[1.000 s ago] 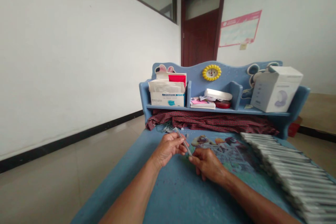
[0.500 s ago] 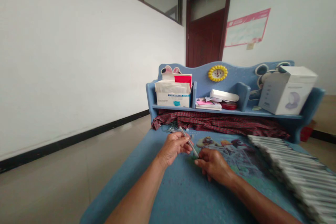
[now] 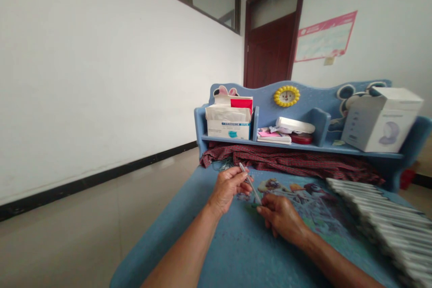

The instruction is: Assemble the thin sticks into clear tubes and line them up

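Note:
My left hand (image 3: 230,186) pinches the upper part of a thin, pale, see-through tube (image 3: 254,190), slim like a pen barrel. The tube slants down to the right, its far end poking out above the left fingers. At its lower end the closed fingers of my right hand (image 3: 281,216) grip it; they hide that tip. A small dark green spot shows beside the right fingertips, and I cannot tell what it is. Both hands are above the blue desk (image 3: 222,252). To their right lies a long row of similar slim pale tubes (image 3: 381,216), packed side by side.
Behind my hands a rolled checked cloth (image 3: 286,162) runs beneath the desk's shelf (image 3: 236,140). On the shelf stand a mask box (image 3: 227,128), booklets (image 3: 273,137), a dark red round case (image 3: 301,138) and a large white box (image 3: 381,121). Some thin strings (image 3: 224,163) lie at the back left.
The whole view has shifted a little, so desk and hands appear farther right. Both hands keep the same grip on the tube.

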`<state>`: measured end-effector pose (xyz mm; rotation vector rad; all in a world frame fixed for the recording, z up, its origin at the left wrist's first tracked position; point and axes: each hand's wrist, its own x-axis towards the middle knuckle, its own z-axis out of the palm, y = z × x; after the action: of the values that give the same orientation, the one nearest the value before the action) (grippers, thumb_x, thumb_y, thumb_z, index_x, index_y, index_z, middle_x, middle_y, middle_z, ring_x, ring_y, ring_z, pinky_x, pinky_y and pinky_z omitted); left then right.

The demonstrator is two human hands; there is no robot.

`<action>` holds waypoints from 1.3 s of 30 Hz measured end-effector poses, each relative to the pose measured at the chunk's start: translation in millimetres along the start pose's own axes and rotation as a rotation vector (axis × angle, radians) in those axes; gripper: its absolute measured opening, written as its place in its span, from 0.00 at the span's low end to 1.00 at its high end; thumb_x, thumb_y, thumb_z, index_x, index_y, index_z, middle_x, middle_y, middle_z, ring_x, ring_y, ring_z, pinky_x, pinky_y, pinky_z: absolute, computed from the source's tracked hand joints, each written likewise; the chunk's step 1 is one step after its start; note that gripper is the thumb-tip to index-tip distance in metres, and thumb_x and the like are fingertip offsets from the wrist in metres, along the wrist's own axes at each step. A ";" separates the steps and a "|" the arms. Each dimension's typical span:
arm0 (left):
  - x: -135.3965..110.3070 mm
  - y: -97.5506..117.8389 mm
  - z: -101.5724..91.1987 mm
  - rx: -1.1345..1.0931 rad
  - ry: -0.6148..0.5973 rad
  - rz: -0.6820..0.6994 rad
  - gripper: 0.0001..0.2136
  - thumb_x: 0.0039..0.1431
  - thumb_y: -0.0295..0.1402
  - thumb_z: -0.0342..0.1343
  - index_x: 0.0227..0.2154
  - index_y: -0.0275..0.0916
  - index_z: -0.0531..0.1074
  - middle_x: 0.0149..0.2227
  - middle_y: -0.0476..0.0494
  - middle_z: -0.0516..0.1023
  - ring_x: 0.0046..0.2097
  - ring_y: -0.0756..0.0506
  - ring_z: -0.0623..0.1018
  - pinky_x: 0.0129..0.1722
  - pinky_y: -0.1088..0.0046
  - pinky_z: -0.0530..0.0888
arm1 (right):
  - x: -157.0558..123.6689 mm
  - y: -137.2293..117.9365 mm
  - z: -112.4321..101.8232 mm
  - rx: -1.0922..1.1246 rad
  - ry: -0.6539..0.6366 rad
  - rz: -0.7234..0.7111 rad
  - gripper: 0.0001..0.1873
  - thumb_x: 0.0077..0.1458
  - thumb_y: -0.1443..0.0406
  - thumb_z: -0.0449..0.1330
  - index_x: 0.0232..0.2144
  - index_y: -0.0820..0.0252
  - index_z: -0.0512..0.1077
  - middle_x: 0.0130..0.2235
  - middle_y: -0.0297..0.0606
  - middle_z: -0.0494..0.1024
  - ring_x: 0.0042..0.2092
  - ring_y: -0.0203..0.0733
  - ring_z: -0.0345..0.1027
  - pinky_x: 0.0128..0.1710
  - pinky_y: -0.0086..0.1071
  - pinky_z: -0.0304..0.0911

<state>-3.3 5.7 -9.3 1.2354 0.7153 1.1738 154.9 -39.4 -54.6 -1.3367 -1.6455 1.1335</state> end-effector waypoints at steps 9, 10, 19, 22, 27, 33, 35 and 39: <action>1.2 3.0 0.4 0.061 0.068 0.046 0.12 0.46 0.38 0.59 0.25 0.32 0.72 0.24 0.44 0.75 0.21 0.52 0.72 0.20 0.78 0.68 | 1.7 5.1 0.8 0.017 -0.008 -0.011 0.08 0.47 0.61 0.53 0.25 0.60 0.60 0.15 0.26 0.63 0.12 0.28 0.52 0.10 0.22 0.48; 0.8 3.3 0.8 0.063 0.066 0.052 0.12 0.46 0.38 0.59 0.25 0.31 0.72 0.23 0.44 0.74 0.21 0.52 0.71 0.20 0.78 0.68 | 1.6 5.3 0.7 0.017 -0.007 -0.013 0.08 0.48 0.61 0.53 0.24 0.60 0.60 0.15 0.26 0.63 0.12 0.28 0.52 0.10 0.22 0.48; 1.2 4.6 -0.9 0.049 0.080 0.057 0.11 0.45 0.37 0.60 0.24 0.32 0.71 0.22 0.46 0.74 0.20 0.53 0.71 0.20 0.78 0.68 | -0.4 1.7 0.7 -0.015 0.044 -0.016 0.10 0.49 0.59 0.52 0.25 0.60 0.62 0.15 0.28 0.63 0.12 0.29 0.52 0.10 0.23 0.48; 3.0 3.8 -4.1 0.031 0.094 0.023 0.11 0.44 0.36 0.60 0.25 0.32 0.69 0.22 0.47 0.74 0.20 0.52 0.71 0.20 0.78 0.68 | -1.0 3.7 -2.7 -0.069 0.121 -0.119 0.12 0.51 0.57 0.52 0.26 0.61 0.64 0.17 0.29 0.64 0.15 0.30 0.54 0.13 0.24 0.51; 3.1 3.2 -5.1 0.076 0.032 -0.088 0.11 0.43 0.36 0.60 0.23 0.32 0.69 0.19 0.47 0.73 0.16 0.53 0.69 0.16 0.79 0.65 | -3.8 3.2 -11.2 -0.315 0.251 -0.352 0.14 0.53 0.57 0.50 0.24 0.59 0.66 0.19 0.33 0.66 0.21 0.33 0.58 0.21 0.27 0.54; 5.5 2.4 -5.5 0.047 0.035 -0.134 0.10 0.44 0.35 0.60 0.21 0.32 0.68 0.18 0.47 0.72 0.14 0.55 0.66 0.14 0.80 0.64 | -4.9 -0.8 -15.3 -0.428 0.301 -0.412 0.12 0.53 0.57 0.52 0.29 0.59 0.69 0.20 0.34 0.69 0.21 0.35 0.60 0.23 0.28 0.54; 6.8 1.6 -6.0 0.041 0.045 -0.142 0.10 0.44 0.34 0.59 0.22 0.32 0.67 0.18 0.47 0.72 0.13 0.55 0.66 0.13 0.80 0.63 | -5.6 -2.0 -16.1 -0.467 0.310 -0.422 0.13 0.53 0.57 0.51 0.29 0.59 0.69 0.21 0.35 0.69 0.21 0.35 0.60 0.23 0.28 0.53; 7.9 0.6 -6.0 0.027 0.046 -0.155 0.09 0.45 0.34 0.58 0.22 0.32 0.67 0.17 0.47 0.72 0.12 0.54 0.66 0.12 0.80 0.63 | -8.0 -4.8 -17.1 -0.596 0.310 -0.441 0.13 0.56 0.59 0.48 0.28 0.59 0.68 0.23 0.36 0.70 0.23 0.36 0.62 0.26 0.28 0.53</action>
<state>-6.6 15.1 -8.8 1.1567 0.8482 1.0706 170.5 -44.4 -44.1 -1.3100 -1.9794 0.1637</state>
